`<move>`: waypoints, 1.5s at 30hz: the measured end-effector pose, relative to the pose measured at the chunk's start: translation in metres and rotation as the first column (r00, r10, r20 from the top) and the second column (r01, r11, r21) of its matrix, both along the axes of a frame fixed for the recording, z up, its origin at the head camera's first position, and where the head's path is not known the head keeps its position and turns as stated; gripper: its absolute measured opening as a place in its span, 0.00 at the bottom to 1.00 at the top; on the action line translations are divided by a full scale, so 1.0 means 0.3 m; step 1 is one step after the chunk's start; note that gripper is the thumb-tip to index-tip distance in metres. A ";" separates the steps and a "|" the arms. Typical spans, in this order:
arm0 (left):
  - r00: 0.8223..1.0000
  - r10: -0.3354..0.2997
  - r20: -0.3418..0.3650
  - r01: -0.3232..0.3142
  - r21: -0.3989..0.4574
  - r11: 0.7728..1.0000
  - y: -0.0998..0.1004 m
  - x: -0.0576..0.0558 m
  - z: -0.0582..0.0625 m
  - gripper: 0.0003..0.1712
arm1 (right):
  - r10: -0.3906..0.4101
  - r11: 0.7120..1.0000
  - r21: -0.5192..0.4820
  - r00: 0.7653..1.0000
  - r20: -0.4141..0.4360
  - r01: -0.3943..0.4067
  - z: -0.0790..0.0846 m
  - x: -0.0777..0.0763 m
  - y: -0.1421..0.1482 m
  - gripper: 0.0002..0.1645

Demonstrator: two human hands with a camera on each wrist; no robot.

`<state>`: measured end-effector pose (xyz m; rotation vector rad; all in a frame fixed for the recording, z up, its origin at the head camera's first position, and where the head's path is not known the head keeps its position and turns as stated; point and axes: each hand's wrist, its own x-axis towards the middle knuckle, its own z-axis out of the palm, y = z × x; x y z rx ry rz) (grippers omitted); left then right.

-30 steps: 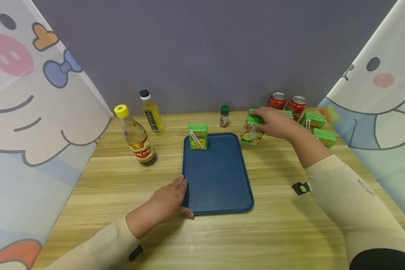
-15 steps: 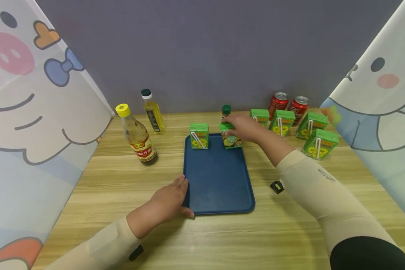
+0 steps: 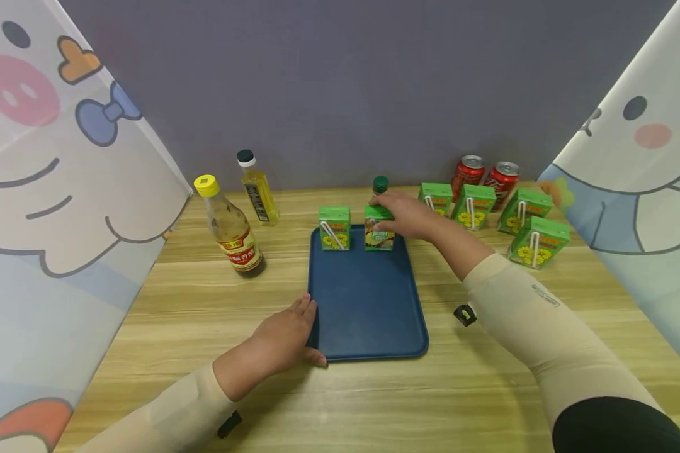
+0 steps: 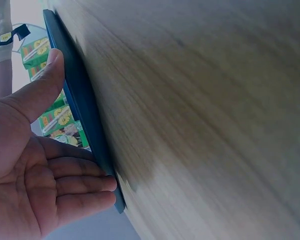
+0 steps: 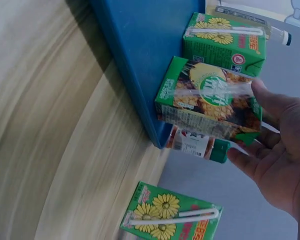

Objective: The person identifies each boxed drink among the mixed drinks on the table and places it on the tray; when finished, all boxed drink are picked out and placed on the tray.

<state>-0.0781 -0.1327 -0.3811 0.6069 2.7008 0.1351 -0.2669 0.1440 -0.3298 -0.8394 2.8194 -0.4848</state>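
A blue tray [image 3: 365, 302] lies in the middle of the wooden table. My right hand [image 3: 409, 215] grips the top of a green juice box with a pineapple picture [image 5: 210, 97], which stands at the tray's far right corner. Thumb and fingers sit on either side of its upper end in the right wrist view. Another green juice box [image 3: 334, 229], with yellow flowers and a straw, stands at the far left corner. My left hand [image 3: 283, 333] rests along the tray's near left edge with straight fingers, fingertips [image 4: 109, 183] touching the rim.
Several green juice boxes [image 3: 538, 242] stand at the right, before two red cans [image 3: 501, 182]. A green-capped spice jar [image 3: 380, 184] is behind the tray. At the left stand a yellow-capped sauce bottle [image 3: 235, 233] and an oil bottle [image 3: 259, 195]. Walls enclose the table.
My right hand has carried the pineapple juice box leftward from the group at the right onto the tray, then turned it slightly to face front. The left hand has stayed in place.
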 end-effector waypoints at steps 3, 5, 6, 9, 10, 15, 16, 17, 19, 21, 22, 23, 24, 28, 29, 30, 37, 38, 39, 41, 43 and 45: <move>1.000 0.000 -0.003 0.000 -0.002 1.000 -0.001 0.000 -0.003 0.64 | -0.010 1.000 -0.006 1.000 0.007 0.010 0.012 0.011 0.033 0.43; 1.000 0.000 -0.002 0.000 -0.002 1.000 -0.002 0.000 -0.004 0.64 | -0.036 0.999 -0.020 0.999 0.005 0.036 0.028 0.027 0.067 0.44; 1.000 0.000 0.000 0.000 -0.003 1.000 -0.002 -0.001 -0.004 0.64 | -0.052 0.998 -0.023 0.999 -0.001 0.052 0.037 0.036 0.088 0.45; 1.000 -0.001 0.002 0.001 -0.002 1.000 -0.002 -0.001 -0.003 0.63 | -0.107 0.993 -0.053 0.994 -0.027 0.106 0.066 0.070 0.168 0.44; 1.000 -0.001 0.003 0.001 -0.002 1.000 -0.002 -0.001 -0.003 0.63 | -0.128 0.990 -0.064 0.991 -0.039 0.125 0.074 0.081 0.200 0.44; 1.000 0.002 0.005 -0.002 0.004 1.000 -0.002 -0.001 0.000 0.63 | -0.247 0.964 -0.131 0.964 -0.102 0.233 0.112 0.149 0.368 0.43; 1.000 0.003 0.006 -0.003 0.005 1.000 -0.002 -0.001 0.001 0.63 | -0.269 0.958 -0.137 0.956 -0.116 0.253 0.117 0.161 0.401 0.43; 1.000 0.002 0.006 -0.002 0.006 1.000 -0.002 -0.001 0.001 0.63 | -0.289 0.951 -0.148 0.949 -0.122 0.271 0.120 0.172 0.435 0.44; 1.000 0.000 0.005 0.000 0.006 1.000 -0.003 0.000 0.001 0.63 | -0.322 0.938 -0.179 0.938 -0.127 0.298 0.121 0.190 0.504 0.44; 1.000 -0.003 0.004 0.003 0.007 1.000 -0.004 0.001 0.002 0.63 | -0.358 0.922 -0.200 0.927 -0.112 0.332 0.117 0.204 0.569 0.45; 1.000 -0.005 0.003 0.005 0.007 1.000 -0.004 0.002 0.003 0.63 | -0.371 0.916 -0.210 0.921 -0.116 0.343 0.112 0.211 0.600 0.45; 1.000 -0.006 0.003 0.006 0.009 1.000 -0.004 0.002 0.003 0.63 | -0.385 0.908 -0.223 0.916 -0.110 0.355 0.105 0.216 0.630 0.45; 1.000 -0.004 0.004 0.004 0.009 1.000 -0.004 0.002 0.003 0.63 | -0.399 0.901 -0.227 0.911 -0.103 0.369 0.098 0.221 0.659 0.46; 1.000 0.008 0.008 -0.008 0.012 1.000 -0.005 -0.001 0.006 0.63 | -0.425 0.890 -0.214 0.902 -0.072 0.402 0.060 0.230 0.764 0.50; 1.000 0.010 0.008 -0.010 0.012 1.000 -0.006 -0.002 0.005 0.63 | -0.427 0.889 -0.206 0.903 -0.050 0.409 0.049 0.230 0.786 0.52; 1.000 0.012 0.009 -0.012 0.012 1.000 -0.005 -0.002 0.006 0.63 | -0.432 0.886 -0.197 0.902 -0.023 0.419 0.038 0.231 0.806 0.55; 1.000 0.006 0.011 -0.006 0.012 1.000 0.000 0.000 0.003 0.63 | -0.460 0.879 -0.080 0.881 0.113 0.470 -0.051 0.236 0.879 0.50; 1.000 0.004 0.011 -0.004 0.011 1.000 0.001 0.000 0.003 0.63 | -0.459 0.880 -0.074 0.881 0.111 0.468 -0.059 0.237 0.881 0.48; 1.000 0.001 0.009 -0.001 0.011 1.000 0.002 0.000 0.003 0.63 | -0.450 0.884 -0.081 0.886 0.112 0.460 -0.066 0.237 0.881 0.47; 1.000 -0.004 0.003 0.003 0.013 1.000 0.003 0.002 0.005 0.63 | -0.444 0.886 -0.102 0.891 0.098 0.453 -0.072 0.237 0.871 0.45; 1.000 -0.006 -0.003 0.006 0.013 1.000 0.004 0.002 0.006 0.63 | -0.435 0.890 -0.106 0.895 0.096 0.444 -0.073 0.238 0.854 0.45; 1.000 -0.007 -0.006 0.007 0.014 1.000 0.005 0.003 0.005 0.63 | -0.422 0.898 -0.098 0.902 0.090 0.429 -0.071 0.238 0.831 0.46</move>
